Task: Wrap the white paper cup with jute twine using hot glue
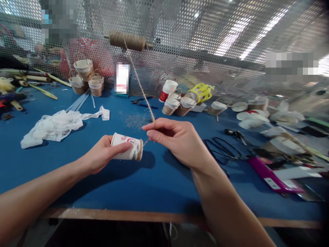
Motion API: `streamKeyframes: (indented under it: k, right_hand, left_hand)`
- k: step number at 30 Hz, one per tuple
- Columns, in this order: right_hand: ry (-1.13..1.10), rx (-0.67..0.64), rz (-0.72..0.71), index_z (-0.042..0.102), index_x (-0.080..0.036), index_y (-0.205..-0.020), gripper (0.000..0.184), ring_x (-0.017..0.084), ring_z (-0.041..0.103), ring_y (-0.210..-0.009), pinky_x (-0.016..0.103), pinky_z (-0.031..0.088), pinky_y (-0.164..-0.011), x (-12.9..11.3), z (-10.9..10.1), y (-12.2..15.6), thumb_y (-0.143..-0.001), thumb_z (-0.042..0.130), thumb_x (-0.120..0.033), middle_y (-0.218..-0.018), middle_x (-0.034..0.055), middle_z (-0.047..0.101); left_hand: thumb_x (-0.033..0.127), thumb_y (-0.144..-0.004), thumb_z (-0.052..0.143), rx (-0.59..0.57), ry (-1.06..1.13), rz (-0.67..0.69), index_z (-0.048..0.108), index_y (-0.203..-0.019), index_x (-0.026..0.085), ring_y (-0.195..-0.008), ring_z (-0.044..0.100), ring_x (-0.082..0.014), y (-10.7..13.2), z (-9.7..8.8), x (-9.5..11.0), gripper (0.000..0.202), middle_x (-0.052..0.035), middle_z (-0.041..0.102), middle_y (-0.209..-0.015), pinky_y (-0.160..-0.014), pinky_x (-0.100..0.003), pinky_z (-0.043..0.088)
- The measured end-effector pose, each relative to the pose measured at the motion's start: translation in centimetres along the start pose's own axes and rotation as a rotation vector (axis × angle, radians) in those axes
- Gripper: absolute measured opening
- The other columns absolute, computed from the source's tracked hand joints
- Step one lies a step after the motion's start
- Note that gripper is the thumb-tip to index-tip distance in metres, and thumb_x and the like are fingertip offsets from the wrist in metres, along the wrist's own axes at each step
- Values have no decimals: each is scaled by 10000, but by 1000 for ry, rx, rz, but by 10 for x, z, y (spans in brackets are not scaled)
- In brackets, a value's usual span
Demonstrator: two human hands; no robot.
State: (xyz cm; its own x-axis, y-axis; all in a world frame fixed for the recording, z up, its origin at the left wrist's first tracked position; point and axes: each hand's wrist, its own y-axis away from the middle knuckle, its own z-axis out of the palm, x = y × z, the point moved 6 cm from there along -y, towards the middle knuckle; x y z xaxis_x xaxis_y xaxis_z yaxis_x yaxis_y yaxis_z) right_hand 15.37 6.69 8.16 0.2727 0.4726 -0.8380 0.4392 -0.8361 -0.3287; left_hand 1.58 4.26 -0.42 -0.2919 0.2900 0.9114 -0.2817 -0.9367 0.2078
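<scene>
My left hand point(102, 154) is closed round a white paper cup point(125, 146) with red print, held on its side just above the blue table point(154, 178). A few turns of brown twine are wound round the cup's right end. My right hand point(177, 139) pinches the twine point(140, 84) right beside the cup. From the pinch the strand runs up and left to a twine spool point(128, 41) on a rod against the perforated metal screen.
White crumpled cloth point(58, 125) lies at the left. Twine-wrapped cups point(84, 77) stand at the back left, more cups point(177, 99) and a yellow holder behind centre. Black scissors point(222, 149), a purple tool point(272, 175) and paper scraps crowd the right. The table's wooden edge runs along the front.
</scene>
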Motion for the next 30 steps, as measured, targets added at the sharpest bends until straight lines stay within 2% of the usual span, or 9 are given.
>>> streamKeyframes:
  k: [4, 8, 16, 21, 26, 30]
  right_hand:
    - [32, 59, -33, 664, -168, -788, 84, 109, 593, -696, 234, 482, -636, 6, 1, -2, -718, 624, -193, -788, 3, 660]
    - [56, 64, -57, 665, -167, -779, 78, 114, 594, -711, 240, 482, -653, 7, 3, -3, -721, 622, -196, -789, 9, 659]
    - [97, 65, -102, 658, -167, -775, 77, 110, 578, -701, 241, 465, -627, 6, 7, -4, -740, 603, -208, -766, 11, 638]
    - [109, 72, -74, 655, -163, -764, 78, 113, 585, -703, 241, 469, -637, 10, 8, -5, -738, 601, -214, -771, 11, 652]
    - [137, 71, -39, 656, -155, -749, 92, 115, 588, -686, 238, 462, -624, 13, 8, -6, -734, 601, -227, -766, 12, 664]
    - [132, 57, 7, 652, -150, -728, 103, 115, 587, -679, 235, 454, -615, 16, 10, -6, -732, 600, -238, -765, 17, 668]
  left_hand:
    - [232, -683, 668, -3, -67, -2, 710, -780, 165, -600, 592, -90, 1, -1, -1, 126, -4, 703, -677, -581, -160, 422]
    - [237, -683, 666, 2, -108, -13, 710, -742, 167, -602, 591, -90, 2, 0, -1, 102, 1, 707, -693, -587, -161, 422]
    - [273, -694, 662, -25, -129, -48, 711, -807, 168, -603, 596, -87, 3, 2, -4, 162, -7, 712, -705, -583, -153, 426]
    - [256, -696, 657, -20, -140, -50, 711, -826, 167, -595, 593, -91, 4, 3, -3, 167, -14, 712, -712, -590, -167, 434]
    - [225, -681, 665, -20, -130, -13, 718, -726, 175, -575, 584, -81, 6, 5, 1, 86, 5, 699, -644, -590, -158, 440]
    - [241, -674, 666, -9, -154, 10, 719, -726, 169, -607, 599, -111, 8, 6, 2, 104, -18, 704, -674, -612, -191, 457]
